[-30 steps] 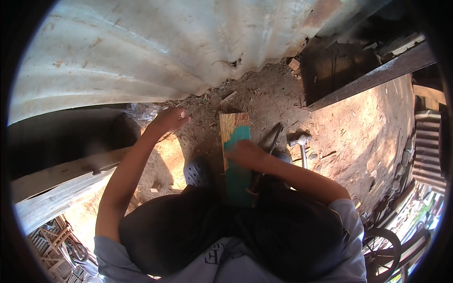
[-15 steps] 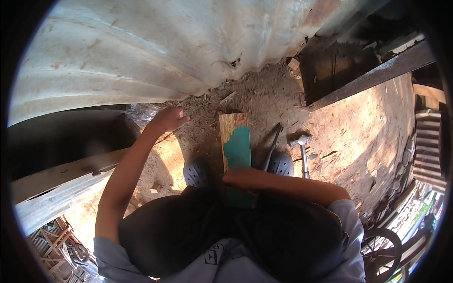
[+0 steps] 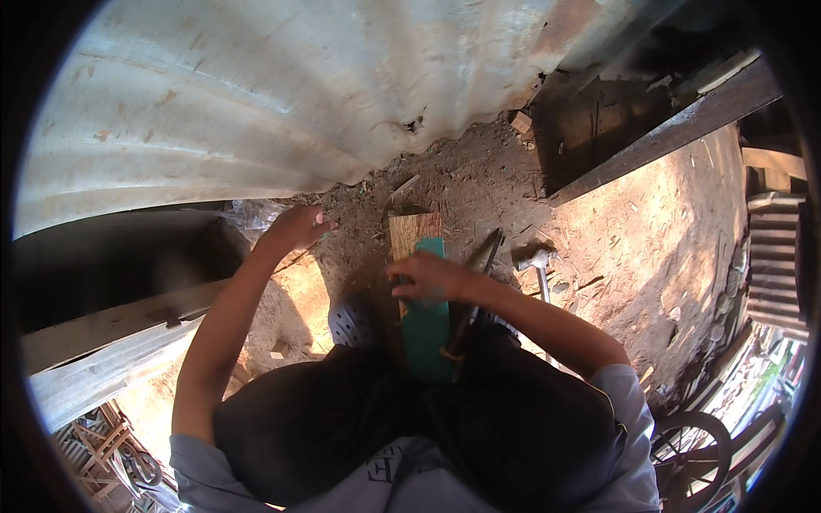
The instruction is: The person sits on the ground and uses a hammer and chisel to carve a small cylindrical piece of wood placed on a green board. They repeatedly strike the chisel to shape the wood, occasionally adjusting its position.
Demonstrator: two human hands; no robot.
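The right hand [image 3: 428, 278], moved forward, now presses flat on the green board [image 3: 425, 329], while the left hand [image 3: 299, 227], curled, stays beside it on the dirt.

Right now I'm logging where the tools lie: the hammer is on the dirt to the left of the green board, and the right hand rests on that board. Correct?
Not quite. In the head view the hammer lies on the dirt to the right of the green board, not the left. The right hand does rest on that board.
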